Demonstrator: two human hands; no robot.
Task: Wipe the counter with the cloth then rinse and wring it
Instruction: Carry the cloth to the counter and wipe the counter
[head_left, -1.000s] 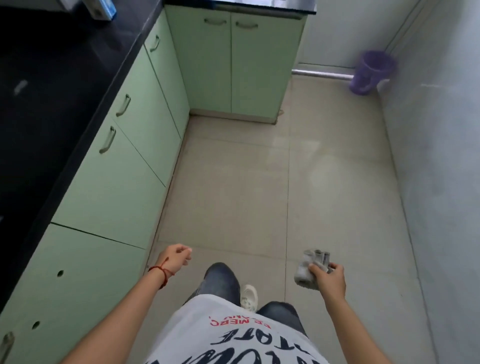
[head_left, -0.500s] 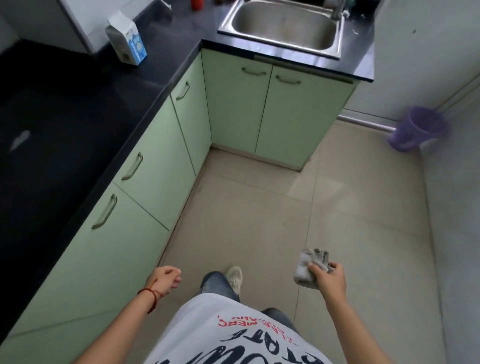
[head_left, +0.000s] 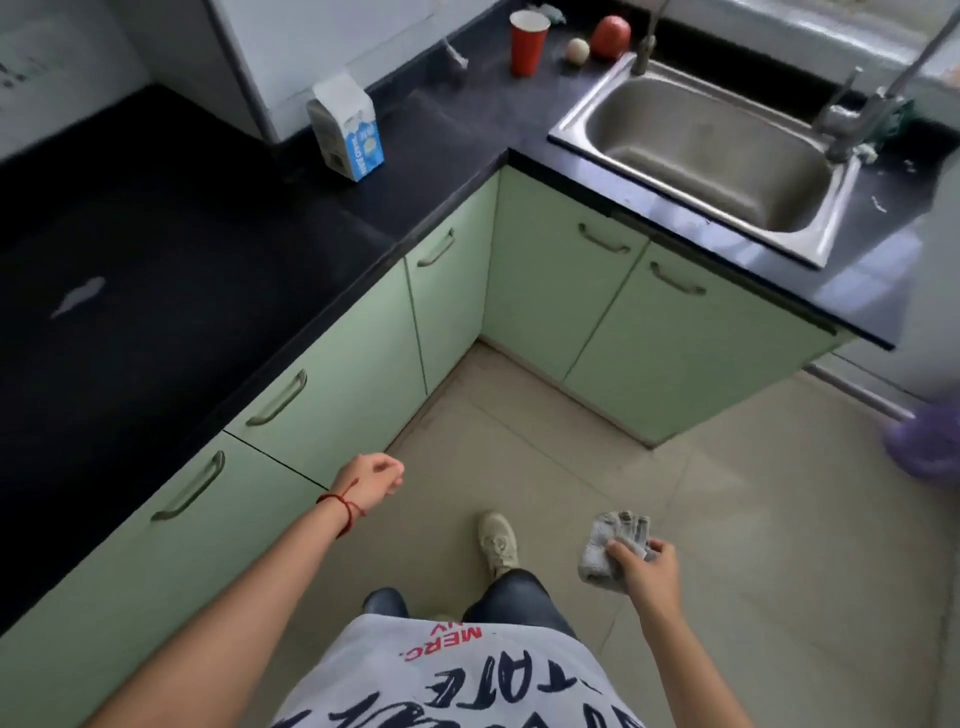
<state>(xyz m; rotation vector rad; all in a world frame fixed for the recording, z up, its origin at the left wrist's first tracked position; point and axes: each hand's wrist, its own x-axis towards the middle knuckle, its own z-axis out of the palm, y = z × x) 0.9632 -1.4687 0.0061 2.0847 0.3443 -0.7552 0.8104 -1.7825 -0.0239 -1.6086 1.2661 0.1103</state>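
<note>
A crumpled grey cloth is gripped in my right hand, low over the floor at the lower right. My left hand hangs in a loose fist with nothing in it, beside the green cabinet fronts. The black L-shaped counter runs along the left and across the back, with a pale smear on its left stretch. A steel sink with a tap is set into the counter at the upper right. Both hands are well short of the counter and the sink.
On the counter stand a blue-and-white carton, a red cup, a pale ball and a red fruit. Green cabinets with handles sit under the counter. A purple bin is at the right, on the tiled floor.
My view has tilted up, so the sink, carton and cup have come into sight. My feet have stepped forward. The cloth stays in my right hand.
</note>
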